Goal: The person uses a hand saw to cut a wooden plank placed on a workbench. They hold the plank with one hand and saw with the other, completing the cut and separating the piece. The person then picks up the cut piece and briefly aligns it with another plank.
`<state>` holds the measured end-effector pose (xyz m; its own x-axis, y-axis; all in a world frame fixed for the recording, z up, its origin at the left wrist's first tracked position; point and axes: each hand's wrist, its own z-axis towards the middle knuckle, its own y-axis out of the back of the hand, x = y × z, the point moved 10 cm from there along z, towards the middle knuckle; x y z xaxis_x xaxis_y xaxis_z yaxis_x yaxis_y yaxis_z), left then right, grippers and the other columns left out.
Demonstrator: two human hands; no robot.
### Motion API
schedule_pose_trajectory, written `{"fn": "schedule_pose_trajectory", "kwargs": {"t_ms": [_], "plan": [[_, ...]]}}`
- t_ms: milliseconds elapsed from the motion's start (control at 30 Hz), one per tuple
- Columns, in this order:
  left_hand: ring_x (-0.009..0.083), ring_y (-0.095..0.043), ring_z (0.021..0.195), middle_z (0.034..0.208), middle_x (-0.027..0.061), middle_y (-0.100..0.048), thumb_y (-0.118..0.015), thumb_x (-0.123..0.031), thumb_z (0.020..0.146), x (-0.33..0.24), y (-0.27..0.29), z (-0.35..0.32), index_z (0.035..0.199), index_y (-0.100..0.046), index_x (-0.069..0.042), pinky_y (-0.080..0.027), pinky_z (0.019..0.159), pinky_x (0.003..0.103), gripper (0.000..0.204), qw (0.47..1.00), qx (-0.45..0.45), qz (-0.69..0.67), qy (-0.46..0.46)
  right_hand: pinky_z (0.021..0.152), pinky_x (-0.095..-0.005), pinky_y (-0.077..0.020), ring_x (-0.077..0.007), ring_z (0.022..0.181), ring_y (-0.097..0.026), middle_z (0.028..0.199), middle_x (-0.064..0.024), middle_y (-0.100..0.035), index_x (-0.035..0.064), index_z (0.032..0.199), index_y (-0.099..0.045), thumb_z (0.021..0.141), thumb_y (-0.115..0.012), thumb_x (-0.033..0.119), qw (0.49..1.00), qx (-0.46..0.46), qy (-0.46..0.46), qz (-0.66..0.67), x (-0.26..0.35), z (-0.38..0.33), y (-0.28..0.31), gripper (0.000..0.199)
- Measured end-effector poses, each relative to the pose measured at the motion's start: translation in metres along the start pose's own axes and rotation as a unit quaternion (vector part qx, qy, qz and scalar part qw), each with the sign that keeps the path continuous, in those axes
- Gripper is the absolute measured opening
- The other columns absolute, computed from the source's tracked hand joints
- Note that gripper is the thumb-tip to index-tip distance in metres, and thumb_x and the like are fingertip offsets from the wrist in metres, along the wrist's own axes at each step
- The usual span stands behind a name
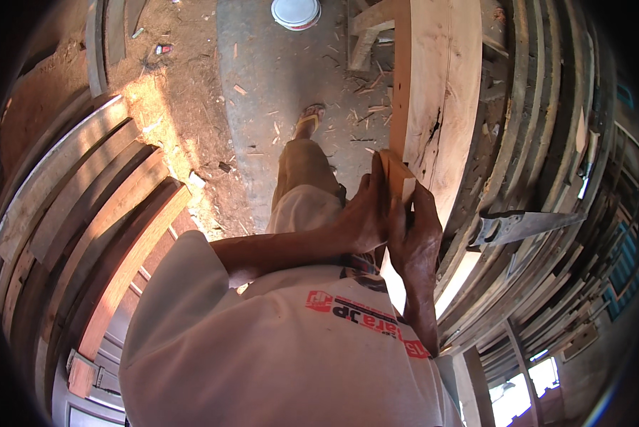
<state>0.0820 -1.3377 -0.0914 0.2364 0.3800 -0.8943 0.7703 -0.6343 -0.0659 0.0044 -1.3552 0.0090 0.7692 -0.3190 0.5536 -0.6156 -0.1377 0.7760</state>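
Note:
Both my hands are raised close together in front of my chest, at the near end of a long pale plank (444, 92). A short orange-brown piece of wood (396, 171) with a pale end sits between them. My left hand (366, 213) is closed against its left side. Round its near end and right side curl the fingers of my right hand (418, 231). A small pale pointed tip (370, 151) shows just beyond my left fingers; I cannot make out what it belongs to. My palms are hidden.
On the right, a handsaw (529, 226) lies across stacked boards (526, 121). More boards (85, 206) lean at the left. A white round lid or bucket (296, 13) stands ahead on a floor strewn with wood chips (262, 135). A wooden trestle (368, 35) stands beside the plank.

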Motion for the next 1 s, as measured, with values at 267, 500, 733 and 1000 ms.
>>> {"fn": "schedule_pose_trajectory", "kwargs": {"t_ms": [267, 500, 733, 1000], "plan": [[0.0558, -0.05, 0.123, 0.138, 0.0416, -0.041, -0.086, -0.025, 0.079, 0.02, -0.007, -0.002, 0.153, 0.023, 0.017, -0.045, 0.111, 0.052, 0.139, 1.0, 0.001, -0.001, -0.001, 0.086, -0.047, -0.0608, -0.0453, 0.103, -0.072, 0.118, -0.0323, -0.066, -0.0145, 0.133, -0.061, 0.097, -0.065, 0.006, 0.999, -0.034, -0.004, -0.009, 0.006, -0.005, 0.002, 0.041], [0.0538, -0.049, 0.123, 0.141, 0.0401, -0.041, -0.086, -0.024, 0.08, 0.021, -0.009, 0.011, 0.153, 0.023, 0.017, -0.044, 0.111, 0.051, 0.138, 1.0, 0.001, 0.026, 0.008, 0.081, -0.0451, -0.0615, -0.0391, 0.1, -0.073, 0.115, -0.0275, -0.066, -0.0092, 0.136, -0.063, 0.097, -0.069, 0.008, 0.999, -0.026, -0.046, 0.0, -0.01, -0.005, -0.007, 0.044], [0.0535, -0.049, 0.123, 0.139, 0.0407, -0.042, -0.082, -0.021, 0.084, 0.025, -0.005, 0.007, 0.153, 0.024, 0.017, -0.044, 0.111, 0.049, 0.132, 0.999, 0.004, 0.021, 0.024, 0.081, -0.0447, -0.0608, -0.0393, 0.1, -0.072, 0.112, -0.026, -0.066, -0.0024, 0.141, -0.064, 0.096, -0.073, 0.011, 0.997, -0.071, -0.041, -0.003, -0.016, -0.011, -0.012, 0.048], [0.0564, -0.049, 0.125, 0.143, 0.0453, -0.038, -0.084, -0.022, 0.082, 0.031, -0.008, 0.012, 0.152, 0.024, 0.02, -0.044, 0.111, 0.051, 0.136, 1.0, 0.018, 0.026, -0.002, 0.094, -0.0446, -0.054, -0.0379, 0.113, -0.064, 0.127, -0.0245, -0.059, -0.0011, 0.148, -0.059, 0.099, -0.068, 0.012, 0.991, -0.13, -0.017, 0.007, -0.02, -0.017, -0.016, 0.052]]}}
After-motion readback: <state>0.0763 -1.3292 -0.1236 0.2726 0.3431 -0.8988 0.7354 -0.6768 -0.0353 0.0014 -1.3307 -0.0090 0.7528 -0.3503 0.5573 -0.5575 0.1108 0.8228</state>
